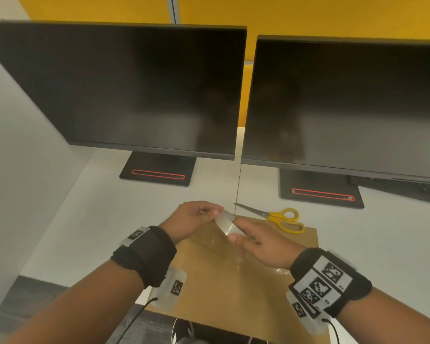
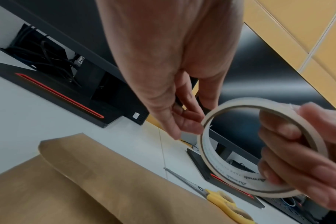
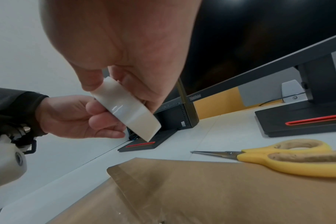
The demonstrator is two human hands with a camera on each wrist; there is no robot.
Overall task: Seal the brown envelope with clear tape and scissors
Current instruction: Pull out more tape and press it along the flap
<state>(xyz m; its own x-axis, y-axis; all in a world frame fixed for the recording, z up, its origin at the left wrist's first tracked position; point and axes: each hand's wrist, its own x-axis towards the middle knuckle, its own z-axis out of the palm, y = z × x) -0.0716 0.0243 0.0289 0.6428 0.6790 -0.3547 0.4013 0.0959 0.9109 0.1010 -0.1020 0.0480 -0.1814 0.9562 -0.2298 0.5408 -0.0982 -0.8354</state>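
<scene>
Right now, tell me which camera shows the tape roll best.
The left wrist view: the tape roll shows as an open ring, its printed core visible. The right wrist view shows only its outer band; the head view shows it small between both hands.

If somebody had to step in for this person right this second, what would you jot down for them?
Right hand: grips the roll of clear tape, fingers through its core, held above the desk.
Left hand: fingertips at the roll's edge, apparently feeling for the tape's loose end; no strip is pulled out.
Brown envelope: flat on the white desk, directly under both hands.
Yellow-handled scissors: shut, untouched, lying at the envelope's far edge with handles on it and blades on the desk.
Done: roll picked up.
Left: pull a strip, cut it with the scissors, press it over the flap.
</scene>
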